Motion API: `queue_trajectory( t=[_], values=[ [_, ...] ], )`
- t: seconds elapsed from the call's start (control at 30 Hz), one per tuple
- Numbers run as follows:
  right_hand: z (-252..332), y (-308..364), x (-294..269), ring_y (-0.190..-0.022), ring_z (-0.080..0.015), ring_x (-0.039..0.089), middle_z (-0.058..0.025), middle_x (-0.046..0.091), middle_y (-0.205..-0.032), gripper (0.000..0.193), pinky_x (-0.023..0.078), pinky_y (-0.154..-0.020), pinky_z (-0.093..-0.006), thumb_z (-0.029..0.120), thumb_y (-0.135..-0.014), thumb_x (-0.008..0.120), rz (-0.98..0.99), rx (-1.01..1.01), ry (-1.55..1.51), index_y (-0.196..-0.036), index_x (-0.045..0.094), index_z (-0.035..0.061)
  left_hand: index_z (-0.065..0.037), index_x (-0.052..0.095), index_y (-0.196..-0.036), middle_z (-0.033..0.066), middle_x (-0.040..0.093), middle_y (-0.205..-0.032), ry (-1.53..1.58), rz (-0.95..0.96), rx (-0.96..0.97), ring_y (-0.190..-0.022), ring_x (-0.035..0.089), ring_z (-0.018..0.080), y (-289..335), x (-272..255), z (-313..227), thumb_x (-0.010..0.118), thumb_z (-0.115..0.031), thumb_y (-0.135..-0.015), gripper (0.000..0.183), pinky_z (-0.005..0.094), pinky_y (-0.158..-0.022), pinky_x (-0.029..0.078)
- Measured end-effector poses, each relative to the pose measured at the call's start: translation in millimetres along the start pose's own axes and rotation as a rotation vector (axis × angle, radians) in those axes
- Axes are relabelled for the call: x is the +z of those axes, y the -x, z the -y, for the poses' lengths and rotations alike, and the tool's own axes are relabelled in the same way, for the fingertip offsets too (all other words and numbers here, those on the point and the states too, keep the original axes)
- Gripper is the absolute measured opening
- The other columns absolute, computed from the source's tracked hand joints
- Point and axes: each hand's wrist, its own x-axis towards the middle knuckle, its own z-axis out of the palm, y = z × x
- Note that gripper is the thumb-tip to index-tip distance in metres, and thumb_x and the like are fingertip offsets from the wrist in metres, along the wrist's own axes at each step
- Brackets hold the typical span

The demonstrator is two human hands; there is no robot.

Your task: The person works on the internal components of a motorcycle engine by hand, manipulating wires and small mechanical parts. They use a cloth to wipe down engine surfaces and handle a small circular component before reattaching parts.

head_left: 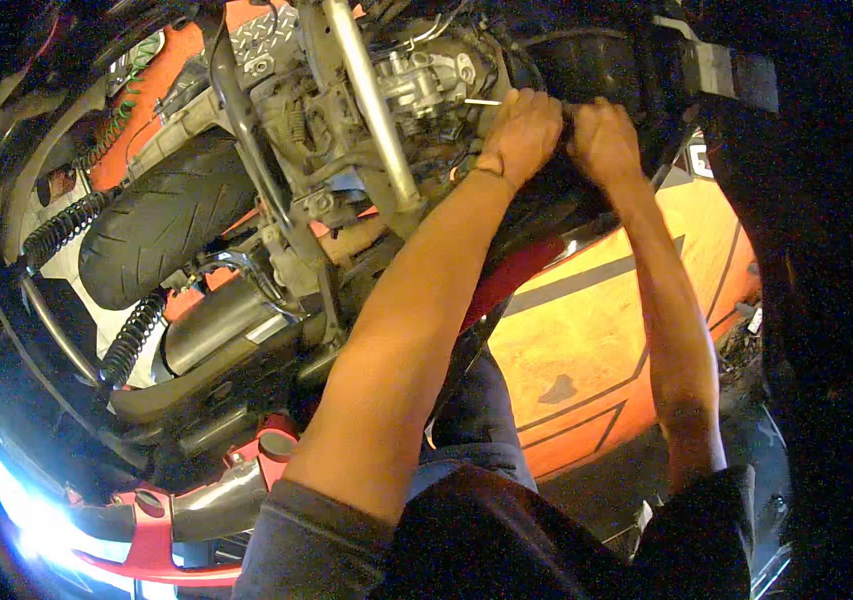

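Note:
Both my hands reach into the opened body of a scooter or motorcycle, close together at its far right part. My left hand is closed, back upward, beside the metal engine parts. A thin white stick shows at its left side; whether the fingers hold it cannot be told. Just to the right, my right hand is closed too, its fingers curled down against the dark area between the hands. What either hand grips is hidden. A band circles my left wrist.
A silver frame tube runs left of my hands. Further left are the rear tyre, a coil spring shock absorber and the exhaust muffler. A red grab rail lies lower left. Orange floor shows between my arms.

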Motion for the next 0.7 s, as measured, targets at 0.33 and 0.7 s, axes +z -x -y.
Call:
queue_trajectory(
  t=[0.33, 0.7],
  values=[
    [31.7, -20.1, -25.5, -0.08, -0.0388, 0.067, -0.0221, 0.067, -0.084, 0.022, 0.055, -0.073, -0.0461, 0.014, -0.083, 0.052, 0.208, 0.084, 0.085, -0.085, 0.069, 0.0015, -0.005, 0.066, -0.088, 0.0155, 0.067, -0.093, 0.02, 0.112, 0.038, -0.094, 0.062, 0.0309, -0.5, 9.5, 12.9, 0.046, -0.014, -0.084, 0.022, 0.0396, -0.086, 0.044],
    [54.1, -5.4, -30.6, -0.093, -0.0407, 0.064, -0.0291, 0.064, -0.094, 0.021, 0.053, -0.083, -0.0466, 0.011, -0.075, 0.061, 0.24, 0.196, -0.002, -0.088, 0.068, -0.004, -0.003, 0.067, -0.093, 0.0187, 0.066, -0.101, 0.116, 0.256, 0.098, -0.099, 0.062, 0.0323, 21.1, 3.4, 21.1, 0.053, -0.021, -0.079, 0.027, 0.0416, -0.093, 0.045]
  ],
)
